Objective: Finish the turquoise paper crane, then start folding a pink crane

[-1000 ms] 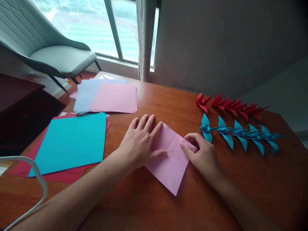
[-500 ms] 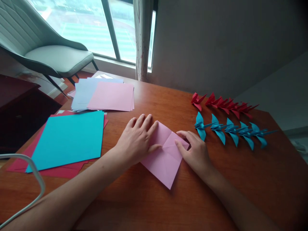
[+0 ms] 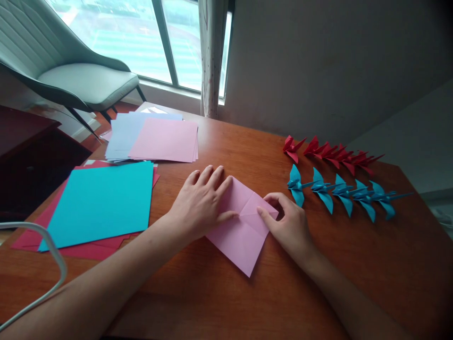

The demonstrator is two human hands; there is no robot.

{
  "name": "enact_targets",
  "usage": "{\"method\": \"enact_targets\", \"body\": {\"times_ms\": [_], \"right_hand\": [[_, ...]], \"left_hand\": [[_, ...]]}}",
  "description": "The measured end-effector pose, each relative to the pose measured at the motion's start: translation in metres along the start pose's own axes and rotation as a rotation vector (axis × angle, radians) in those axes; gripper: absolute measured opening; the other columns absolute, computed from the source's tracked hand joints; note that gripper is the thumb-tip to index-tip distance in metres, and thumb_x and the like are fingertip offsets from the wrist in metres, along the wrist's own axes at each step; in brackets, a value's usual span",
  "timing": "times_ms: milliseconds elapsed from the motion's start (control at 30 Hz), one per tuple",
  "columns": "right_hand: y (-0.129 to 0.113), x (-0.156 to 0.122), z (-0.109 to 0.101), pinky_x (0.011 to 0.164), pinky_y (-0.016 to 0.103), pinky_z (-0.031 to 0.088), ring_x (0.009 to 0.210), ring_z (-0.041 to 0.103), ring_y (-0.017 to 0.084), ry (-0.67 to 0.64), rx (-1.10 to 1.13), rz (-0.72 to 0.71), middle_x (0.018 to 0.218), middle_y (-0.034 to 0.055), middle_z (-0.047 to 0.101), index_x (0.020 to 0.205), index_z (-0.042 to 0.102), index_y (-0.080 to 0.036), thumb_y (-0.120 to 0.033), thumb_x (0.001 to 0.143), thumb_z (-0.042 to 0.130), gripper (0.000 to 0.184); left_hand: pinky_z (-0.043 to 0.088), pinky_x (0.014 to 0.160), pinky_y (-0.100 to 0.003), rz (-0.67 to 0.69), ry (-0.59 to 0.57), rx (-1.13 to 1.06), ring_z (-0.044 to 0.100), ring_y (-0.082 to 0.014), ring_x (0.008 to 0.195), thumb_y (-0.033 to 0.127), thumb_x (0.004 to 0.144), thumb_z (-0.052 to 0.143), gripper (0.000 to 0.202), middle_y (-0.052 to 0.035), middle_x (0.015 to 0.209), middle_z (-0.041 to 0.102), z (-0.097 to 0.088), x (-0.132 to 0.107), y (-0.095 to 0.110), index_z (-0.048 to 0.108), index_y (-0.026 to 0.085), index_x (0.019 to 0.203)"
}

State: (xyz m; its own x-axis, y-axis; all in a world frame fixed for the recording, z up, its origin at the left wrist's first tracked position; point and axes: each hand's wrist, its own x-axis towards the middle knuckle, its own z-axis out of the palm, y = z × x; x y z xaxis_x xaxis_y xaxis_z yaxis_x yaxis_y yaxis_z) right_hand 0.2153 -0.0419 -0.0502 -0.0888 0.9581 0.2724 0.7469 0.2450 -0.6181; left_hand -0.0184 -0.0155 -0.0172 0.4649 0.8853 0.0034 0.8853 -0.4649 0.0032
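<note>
A creased pink sheet of origami paper (image 3: 244,241) lies on the wooden table in front of me, one corner pointing toward me. Fold lines cross near its middle. My left hand (image 3: 200,203) rests flat over its left part, fingers stretched out, thumb lying close to the crossing creases. At the right corner my right hand (image 3: 288,219) pinches the paper, thumb on top and index finger curled at the edge. The far left part of the sheet is hidden under my left hand.
Blue paper cranes (image 3: 341,193) stand in a row at the right, with red paper cranes (image 3: 332,153) behind them. Turquoise sheets (image 3: 102,203) over red ones lie left; pink sheets (image 3: 166,139) lie farther back. A white cable (image 3: 53,250) curves at the left edge.
My right index finger has curled in closer to the paper's right corner. The left hand stays in place on the sheet, and the view has shifted slightly.
</note>
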Motion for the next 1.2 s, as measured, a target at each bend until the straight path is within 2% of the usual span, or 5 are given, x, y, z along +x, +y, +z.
{"method": "enact_targets", "body": {"times_ms": [133, 300, 400, 533, 1200], "right_hand": [[-0.003, 0.001, -0.002, 0.069, 0.034, 0.051, 0.073, 0.061, 0.018, 0.001, -0.043, -0.145, 0.08, 0.0025, 0.068, 0.087, 0.064, -0.022, -0.021, 0.091, 0.062, 0.004], [-0.002, -0.002, 0.001, 0.093, 0.041, 0.055, 0.102, 0.067, 0.022, 0.0, -0.072, -0.379, 0.11, 0.007, 0.074, 0.117, 0.065, -0.021, -0.014, 0.093, 0.057, 0.026], [0.004, -0.005, 0.004, 0.098, 0.043, 0.055, 0.111, 0.066, 0.024, -0.033, -0.108, -0.453, 0.122, 0.0085, 0.072, 0.129, 0.061, -0.02, -0.009, 0.09, 0.056, 0.041], [0.011, -0.007, 0.005, 0.099, 0.048, 0.055, 0.116, 0.064, 0.028, -0.072, -0.16, -0.493, 0.128, 0.0097, 0.07, 0.137, 0.058, -0.018, -0.01, 0.087, 0.057, 0.05], [0.004, -0.005, 0.002, 0.095, 0.046, 0.058, 0.109, 0.068, 0.026, -0.008, -0.195, -0.468, 0.118, 0.0111, 0.074, 0.128, 0.064, -0.014, -0.012, 0.093, 0.056, 0.035]], "left_hand": [[0.03, 0.117, -0.049, 0.002, 0.03, 0.012, 0.035, -0.0368, 0.146, 0.071, 0.088, 0.054, 0.083, -0.0174, 0.159, 0.041, -0.001, -0.002, 0.001, 0.047, 0.015, 0.149], [0.033, 0.114, -0.05, 0.012, 0.036, 0.024, 0.038, -0.0377, 0.144, 0.069, 0.088, 0.055, 0.082, -0.0182, 0.158, 0.041, -0.002, -0.003, 0.001, 0.047, 0.015, 0.149], [0.034, 0.113, -0.051, 0.005, 0.038, 0.022, 0.039, -0.0388, 0.143, 0.068, 0.089, 0.055, 0.081, -0.019, 0.158, 0.041, -0.003, -0.003, 0.003, 0.047, 0.014, 0.149], [0.034, 0.112, -0.052, 0.017, 0.04, 0.035, 0.039, -0.0391, 0.143, 0.068, 0.09, 0.053, 0.08, -0.0189, 0.159, 0.04, -0.002, -0.003, 0.003, 0.048, 0.015, 0.148], [0.039, 0.111, -0.049, 0.043, 0.033, 0.051, 0.042, -0.037, 0.141, 0.063, 0.094, 0.051, 0.068, -0.0188, 0.155, 0.045, -0.002, -0.001, -0.001, 0.052, 0.016, 0.144]]}}
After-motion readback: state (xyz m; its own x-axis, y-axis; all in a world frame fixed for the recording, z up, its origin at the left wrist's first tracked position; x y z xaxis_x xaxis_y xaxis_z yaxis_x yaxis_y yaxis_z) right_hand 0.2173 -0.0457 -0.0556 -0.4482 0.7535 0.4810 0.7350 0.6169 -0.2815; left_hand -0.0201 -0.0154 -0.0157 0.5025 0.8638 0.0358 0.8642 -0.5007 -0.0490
